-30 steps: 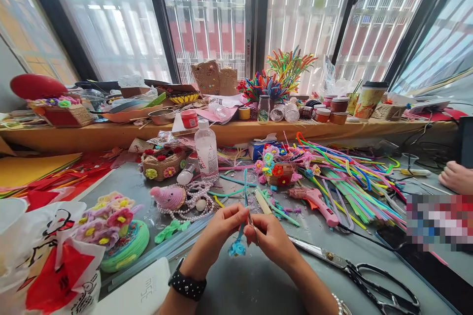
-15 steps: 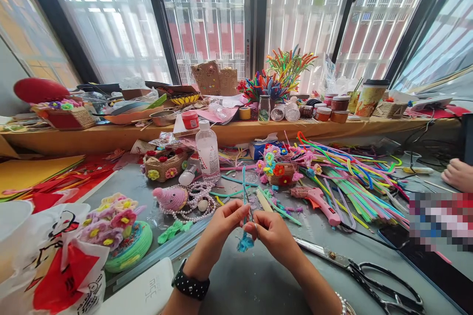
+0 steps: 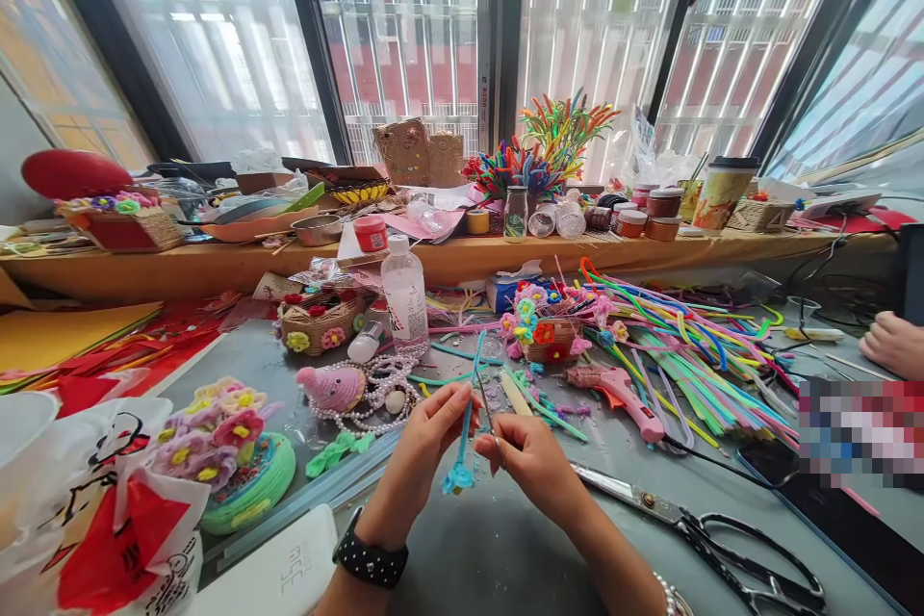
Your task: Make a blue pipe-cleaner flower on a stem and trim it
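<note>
Between the fingertips of my left hand [image 3: 439, 428] is the stem of a blue pipe-cleaner flower [image 3: 457, 478], its petals hanging downward and the stem's free end pointing up and away. My right hand [image 3: 526, 452] is closed around a small pair of scissors [image 3: 484, 397], thin and metallic, with its blades close beside the stem. Whether the blades touch the stem I cannot tell. Beyond both hands lie a pale stick [image 3: 515, 394] and teal pipe-cleaner pieces [image 3: 555, 416].
Large black-handled scissors [image 3: 679, 515] lie at the right, near a pink glue gun [image 3: 617, 395] and a dark phone [image 3: 837, 529]. A water bottle [image 3: 405, 298] stands behind a pink crocheted piece [image 3: 332, 389]. At far right rests another person's hand [image 3: 893, 345].
My left hand has shifted the blue flower leftward, away from my right hand, and its stem now leans. The small scissors' blades show more clearly, apart from my left fingers.
</note>
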`<state>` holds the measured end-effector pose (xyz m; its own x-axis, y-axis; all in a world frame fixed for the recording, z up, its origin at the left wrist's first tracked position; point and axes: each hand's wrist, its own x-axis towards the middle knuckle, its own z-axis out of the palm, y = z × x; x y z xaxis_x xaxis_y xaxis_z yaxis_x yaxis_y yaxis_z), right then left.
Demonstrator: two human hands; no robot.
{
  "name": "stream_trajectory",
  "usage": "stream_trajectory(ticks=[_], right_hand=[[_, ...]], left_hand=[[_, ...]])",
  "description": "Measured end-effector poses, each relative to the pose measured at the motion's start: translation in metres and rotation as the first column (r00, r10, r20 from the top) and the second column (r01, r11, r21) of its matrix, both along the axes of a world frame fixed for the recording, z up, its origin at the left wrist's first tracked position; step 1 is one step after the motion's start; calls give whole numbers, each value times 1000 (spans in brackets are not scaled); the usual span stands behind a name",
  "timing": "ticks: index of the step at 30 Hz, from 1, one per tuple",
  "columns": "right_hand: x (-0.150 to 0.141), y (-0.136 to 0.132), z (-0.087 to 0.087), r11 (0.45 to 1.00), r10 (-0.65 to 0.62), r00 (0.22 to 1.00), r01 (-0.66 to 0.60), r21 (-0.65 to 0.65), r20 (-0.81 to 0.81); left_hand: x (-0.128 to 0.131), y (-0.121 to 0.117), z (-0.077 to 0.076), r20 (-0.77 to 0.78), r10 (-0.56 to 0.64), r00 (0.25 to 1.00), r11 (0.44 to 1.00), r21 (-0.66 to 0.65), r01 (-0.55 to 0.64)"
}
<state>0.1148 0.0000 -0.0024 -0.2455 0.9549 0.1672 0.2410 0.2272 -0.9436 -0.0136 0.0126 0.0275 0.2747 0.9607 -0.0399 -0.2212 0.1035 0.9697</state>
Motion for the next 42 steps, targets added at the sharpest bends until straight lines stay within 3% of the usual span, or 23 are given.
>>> stream_trajectory(ticks=[10,17,24,34,39,42], right_hand=[[2,-3,2,996,91,996,-91,18,11],[-1,-2,-1,999,36,999,-36,13,-12],[-3,-4,0,990,128,987,-122,69,-97],[-4,-2,-4,1000,20,999,-19,16,-51],[-3,-2,-3,992,118,988,-113,57,-101],[-2,-2,-2,992,111,989,-104,75,-102]], left_hand=[[-1,3,-6,-15,-48,999,997,55,49],[-1,-2,-3,8,-116,993,992,45,115],[1,-3,-3,10,-175,985,985,16,174],[2,-3,1,2,-95,995,995,30,95],[2,-4,1,17,-136,991,991,16,135],[2,-4,1,2,-184,983,983,4,184]])
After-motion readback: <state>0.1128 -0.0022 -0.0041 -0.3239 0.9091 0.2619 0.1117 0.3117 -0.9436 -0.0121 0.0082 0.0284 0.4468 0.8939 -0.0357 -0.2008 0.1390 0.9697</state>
